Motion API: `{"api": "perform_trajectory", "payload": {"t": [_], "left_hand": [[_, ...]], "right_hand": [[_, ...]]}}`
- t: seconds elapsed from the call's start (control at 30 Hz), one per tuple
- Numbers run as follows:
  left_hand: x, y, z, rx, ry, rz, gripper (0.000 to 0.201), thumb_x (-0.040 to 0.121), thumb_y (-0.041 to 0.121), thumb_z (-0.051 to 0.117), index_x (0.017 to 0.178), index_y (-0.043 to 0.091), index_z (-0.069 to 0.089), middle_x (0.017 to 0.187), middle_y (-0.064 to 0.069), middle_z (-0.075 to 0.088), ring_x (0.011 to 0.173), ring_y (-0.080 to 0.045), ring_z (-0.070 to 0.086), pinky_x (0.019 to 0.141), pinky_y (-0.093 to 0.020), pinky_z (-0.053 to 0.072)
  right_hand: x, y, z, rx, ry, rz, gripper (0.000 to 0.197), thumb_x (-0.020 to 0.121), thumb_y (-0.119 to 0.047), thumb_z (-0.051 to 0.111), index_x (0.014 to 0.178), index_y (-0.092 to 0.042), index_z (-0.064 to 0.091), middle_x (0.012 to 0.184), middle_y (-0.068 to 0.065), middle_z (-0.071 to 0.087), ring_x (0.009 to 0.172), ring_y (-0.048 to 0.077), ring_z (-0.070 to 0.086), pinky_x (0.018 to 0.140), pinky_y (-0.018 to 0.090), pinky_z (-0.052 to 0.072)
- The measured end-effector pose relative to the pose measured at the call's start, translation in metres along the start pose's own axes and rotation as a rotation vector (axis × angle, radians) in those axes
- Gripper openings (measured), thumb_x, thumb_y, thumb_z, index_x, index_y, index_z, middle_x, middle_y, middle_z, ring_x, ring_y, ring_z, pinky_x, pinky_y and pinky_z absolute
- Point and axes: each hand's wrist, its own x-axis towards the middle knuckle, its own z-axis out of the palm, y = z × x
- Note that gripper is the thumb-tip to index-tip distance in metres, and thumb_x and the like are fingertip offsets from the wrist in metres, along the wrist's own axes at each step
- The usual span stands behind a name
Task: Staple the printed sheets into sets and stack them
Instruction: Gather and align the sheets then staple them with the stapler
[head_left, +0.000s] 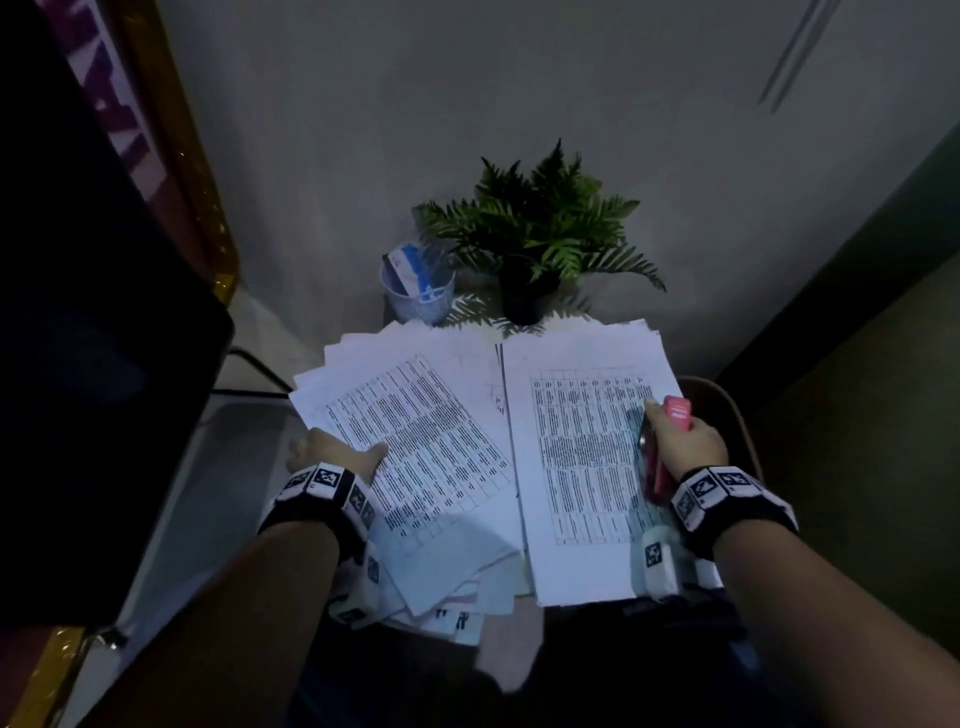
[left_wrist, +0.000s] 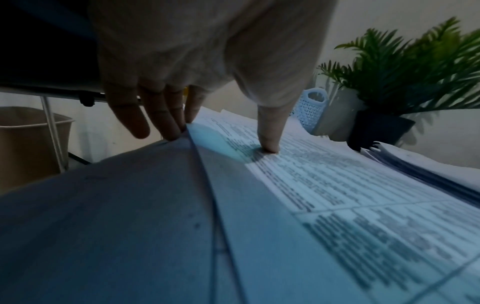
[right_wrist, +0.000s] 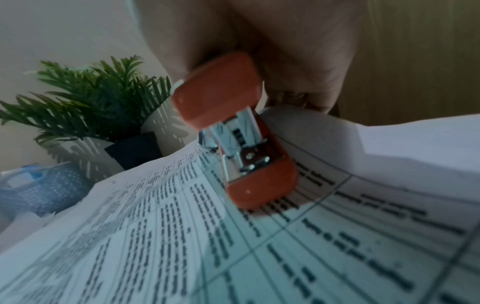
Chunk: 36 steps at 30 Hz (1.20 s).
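Two piles of printed sheets lie side by side on a small table. The left pile (head_left: 415, 431) is fanned and untidy, and the right pile (head_left: 587, 452) is squared up. My left hand (head_left: 340, 449) pinches the left edge of the top sheets (left_wrist: 337, 205) of the left pile, with the thumb (left_wrist: 270, 142) pressed on the print and the fingers (left_wrist: 166, 123) under the lifted edge. My right hand (head_left: 685, 441) grips a red stapler (head_left: 675, 413) over the right pile's right side. In the right wrist view the stapler (right_wrist: 233, 127) hangs just above the printed table (right_wrist: 182, 246).
A fern in a black pot (head_left: 530, 244) and a pale blue mesh cup (head_left: 415, 291) stand behind the piles by the wall. A large dark object (head_left: 78, 312) fills the left side. A beige bin (left_wrist: 28, 144) stands on the floor at the left.
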Motion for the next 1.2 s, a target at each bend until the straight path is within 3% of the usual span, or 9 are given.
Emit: {"api": "perform_trajectory", "payload": {"t": [0.23,0.4,0.53,0.73,0.8,0.87,0.97,1.07,1.2], "left_hand": [[-0.005,0.011,-0.003,-0.189,0.201,0.059,0.088,0.073,0.010,0.076,0.142,0.002,0.022,0.137,-0.023,0.041,0.122,-0.040,0.045,0.099,-0.049,0.040],[-0.009,0.002,-0.011,-0.310,0.173,0.147,0.030,0.089,0.023,0.058,0.108,0.001,0.062,0.110,-0.026,0.060,0.099,-0.042,0.057,0.087,-0.045,0.048],[-0.030,-0.006,-0.022,-0.424,0.288,0.247,0.032,0.087,0.031,0.060,0.107,0.006,0.066,0.123,-0.019,0.051,0.111,-0.039,0.049,0.099,-0.043,0.040],[-0.078,-0.011,-0.047,-0.887,0.271,0.497,0.022,0.091,0.017,0.060,0.100,-0.003,0.064,0.124,0.011,0.032,0.115,-0.007,0.048,0.099,-0.022,0.038],[-0.090,-0.010,-0.059,-0.985,0.240,0.543,0.019,0.090,0.015,0.061,0.100,-0.001,0.064,0.128,0.014,0.035,0.109,0.011,0.048,0.100,-0.013,0.036],[-0.105,-0.008,-0.071,-1.091,0.127,0.561,0.018,0.088,0.020,0.064,0.101,0.008,0.066,0.134,0.001,0.046,0.115,0.001,0.050,0.105,-0.023,0.036],[-0.138,0.002,-0.096,-1.288,-0.045,0.639,0.007,0.088,0.014,0.063,0.085,0.021,0.065,0.103,-0.004,0.066,0.105,-0.022,0.059,0.100,-0.040,0.043],[-0.161,0.011,-0.117,-1.253,-0.131,0.745,0.016,0.092,0.005,0.054,0.086,0.019,0.061,0.082,0.009,0.070,0.084,-0.008,0.064,0.083,-0.031,0.049],[-0.166,0.021,-0.122,-1.196,-0.191,0.798,0.027,0.094,0.003,0.049,0.107,0.025,0.057,0.108,0.006,0.066,0.101,-0.006,0.062,0.091,-0.026,0.048]], "right_hand": [[-0.004,-0.005,0.006,-0.137,0.059,-0.016,0.068,0.085,-0.061,0.051,0.117,-0.003,0.062,0.128,0.024,0.043,0.114,0.040,0.049,0.101,0.037,0.036],[-0.021,-0.017,0.006,-0.148,0.046,-0.116,0.067,0.089,-0.058,0.046,0.117,0.001,0.059,0.125,0.025,0.044,0.114,0.040,0.048,0.102,0.037,0.035],[-0.046,-0.033,0.015,-0.021,-0.059,-0.257,0.055,0.087,-0.059,0.049,0.097,-0.007,0.065,0.113,0.018,0.053,0.089,0.029,0.058,0.085,0.029,0.041],[-0.105,-0.066,0.030,0.138,-0.388,-0.363,0.044,0.089,-0.056,0.047,0.109,-0.017,0.049,0.115,0.007,0.053,0.084,0.011,0.058,0.059,0.019,0.040],[-0.120,-0.075,0.032,0.191,-0.458,-0.406,0.035,0.088,-0.055,0.049,0.101,-0.023,0.051,0.111,0.008,0.059,0.083,0.010,0.062,0.060,0.017,0.045],[-0.132,-0.084,0.028,0.231,-0.515,-0.439,0.031,0.090,-0.050,0.050,0.103,-0.023,0.052,0.101,0.002,0.064,0.079,0.005,0.061,0.059,0.013,0.043],[-0.142,-0.096,0.017,0.278,-0.559,-0.509,0.040,0.087,-0.053,0.050,0.106,-0.018,0.058,0.086,-0.003,0.067,0.077,0.005,0.062,0.069,0.018,0.043],[-0.143,-0.105,-0.001,0.371,-0.591,-0.519,0.047,0.074,-0.060,0.052,0.093,-0.018,0.062,0.078,-0.001,0.069,0.076,0.013,0.065,0.079,0.029,0.048],[-0.136,-0.114,-0.030,0.435,-0.578,-0.462,0.051,0.071,-0.060,0.058,0.087,-0.012,0.060,0.067,0.001,0.070,0.066,0.019,0.066,0.076,0.033,0.051]]}}
